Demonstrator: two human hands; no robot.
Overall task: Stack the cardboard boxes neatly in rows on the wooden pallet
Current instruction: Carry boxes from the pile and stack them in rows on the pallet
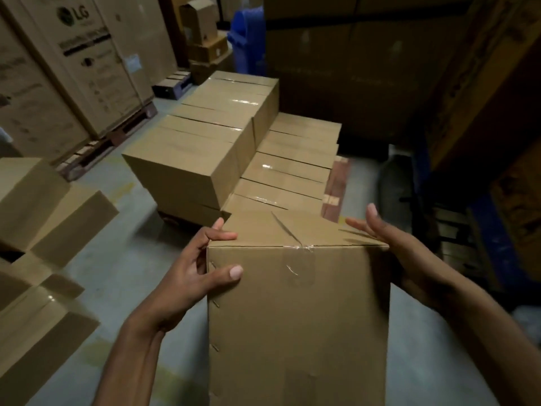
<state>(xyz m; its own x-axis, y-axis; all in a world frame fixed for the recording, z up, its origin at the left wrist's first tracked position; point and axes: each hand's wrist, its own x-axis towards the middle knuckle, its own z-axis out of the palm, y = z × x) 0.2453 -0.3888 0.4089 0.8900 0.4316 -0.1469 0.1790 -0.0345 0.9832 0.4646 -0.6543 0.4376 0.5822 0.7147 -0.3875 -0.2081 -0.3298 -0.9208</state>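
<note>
I carry a taped cardboard box in front of me. My left hand grips its upper left corner, thumb on the near face and fingers curled over the top edge. My right hand presses flat against the box's right side with straight fingers. Ahead, stacked boxes fill the wooden pallet in rows, a taller row on the left and a lower row on the right. Reddish pallet wood shows at the right edge.
Loose boxes lie on the floor at left. Large LG cartons on another pallet stand at the back left. Small boxes and a blue bin are behind the stack. Dark shelving lines the right. Grey floor surrounds the pallet.
</note>
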